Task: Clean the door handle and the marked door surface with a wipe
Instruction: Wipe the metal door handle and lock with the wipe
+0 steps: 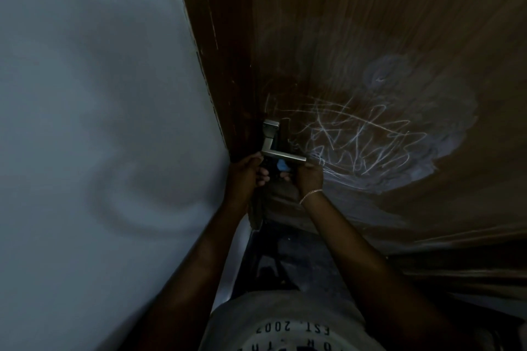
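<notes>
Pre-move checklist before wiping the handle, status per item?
1. Door handle reachable: ok, bare, just above both hands.
2. Wipe in hand: cannot tell; left hand and right hand grip a dark bundle with a blue patch, too dim to identify.
3. Bundle on handle: not ok, it sits below the lever.
4. Scribbles cleaned: not ok, plainly visible right of the handle.
5. Pale smear cleaned: not ok.
6. Lighting: not ok, dim.
</notes>
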The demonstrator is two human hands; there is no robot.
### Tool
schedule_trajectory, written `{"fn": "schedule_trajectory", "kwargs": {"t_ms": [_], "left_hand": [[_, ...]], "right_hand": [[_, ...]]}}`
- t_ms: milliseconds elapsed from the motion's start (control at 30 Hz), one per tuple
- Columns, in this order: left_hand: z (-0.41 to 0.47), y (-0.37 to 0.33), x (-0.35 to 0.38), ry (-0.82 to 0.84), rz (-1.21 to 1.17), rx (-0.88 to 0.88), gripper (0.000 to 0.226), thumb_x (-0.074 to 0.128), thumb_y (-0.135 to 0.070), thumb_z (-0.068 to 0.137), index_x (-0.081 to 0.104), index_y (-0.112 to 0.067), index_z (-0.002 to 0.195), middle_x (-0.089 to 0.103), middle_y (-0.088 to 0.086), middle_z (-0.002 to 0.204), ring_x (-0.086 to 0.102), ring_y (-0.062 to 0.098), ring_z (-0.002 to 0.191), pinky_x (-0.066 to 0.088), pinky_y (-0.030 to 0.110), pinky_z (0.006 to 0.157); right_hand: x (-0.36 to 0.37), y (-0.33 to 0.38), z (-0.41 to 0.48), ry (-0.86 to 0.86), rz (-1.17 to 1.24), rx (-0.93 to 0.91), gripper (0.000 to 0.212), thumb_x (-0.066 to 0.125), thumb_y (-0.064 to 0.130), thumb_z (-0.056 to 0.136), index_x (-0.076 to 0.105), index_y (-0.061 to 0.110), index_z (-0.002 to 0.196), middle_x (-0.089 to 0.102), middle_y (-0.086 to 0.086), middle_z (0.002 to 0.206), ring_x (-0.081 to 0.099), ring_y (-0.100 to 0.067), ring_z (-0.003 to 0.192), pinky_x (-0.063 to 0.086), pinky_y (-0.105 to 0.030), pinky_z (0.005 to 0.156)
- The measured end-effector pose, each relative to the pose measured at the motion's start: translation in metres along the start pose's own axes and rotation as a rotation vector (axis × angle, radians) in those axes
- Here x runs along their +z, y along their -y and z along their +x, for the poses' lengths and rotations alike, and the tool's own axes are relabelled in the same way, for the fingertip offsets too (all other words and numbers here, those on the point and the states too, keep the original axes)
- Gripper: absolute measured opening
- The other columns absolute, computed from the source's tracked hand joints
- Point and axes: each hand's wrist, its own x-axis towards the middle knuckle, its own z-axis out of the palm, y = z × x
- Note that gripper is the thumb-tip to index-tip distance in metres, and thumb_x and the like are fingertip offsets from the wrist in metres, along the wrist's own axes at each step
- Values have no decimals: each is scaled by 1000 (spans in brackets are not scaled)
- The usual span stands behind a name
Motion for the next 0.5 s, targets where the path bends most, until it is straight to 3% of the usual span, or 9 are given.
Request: {"fn": "schedule_trajectory", "kwargs": {"t_ms": [67, 200, 267, 333, 400, 500], "left_hand": [[3, 12, 0, -15, 37, 4, 23, 51, -21, 100, 67, -20, 116, 65, 0, 67, 63, 8, 55, 50, 17, 51], [10, 42, 6, 9, 103, -106, 31, 48, -10, 100, 57, -3, 128, 63, 6, 79, 64, 8, 58, 51, 15, 51], [17, 57, 12, 67, 212, -139, 37, 49, -4, 99, 53, 0, 135, 67, 16, 104, 68, 24, 84, 58, 27, 74], [23, 65, 22, 127, 326, -130, 41, 49, 3, 98, 48, 3, 139, 56, 26, 133, 57, 41, 119, 47, 42, 102], [27, 71, 35, 167, 380, -126, 44, 48, 7, 97, 43, 7, 140, 48, 29, 142, 47, 43, 131, 39, 38, 109], [33, 79, 47, 191, 503, -135, 42, 44, -4, 102, 39, 4, 144, 40, 23, 151, 38, 32, 141, 26, 34, 117]], "right_hand": [[-9, -7, -2, -6, 68, 49, 14, 64, -5, 90, 66, -1, 77, 69, -8, 61, 64, -16, 47, 49, -20, 42], [-21, -23, -5, -47, 22, 66, 12, 70, -4, 85, 66, 1, 75, 67, -12, 76, 64, -18, 65, 55, -22, 51], [-27, -29, -3, -57, -11, 52, 3, 70, -7, 83, 68, -8, 82, 67, -15, 79, 64, -21, 67, 56, -24, 58], [-31, -36, -1, -59, -20, 51, 15, 70, -10, 81, 64, -17, 93, 66, -18, 81, 63, -22, 69, 56, -24, 61], [-33, -42, 0, -53, -36, 43, 9, 70, -11, 81, 65, -12, 87, 66, -17, 81, 63, -23, 69, 56, -24, 63], [-33, -48, -1, -36, -27, 57, 13, 70, -12, 81, 63, -2, 76, 66, -16, 78, 65, -20, 65, 57, -22, 58]]}}
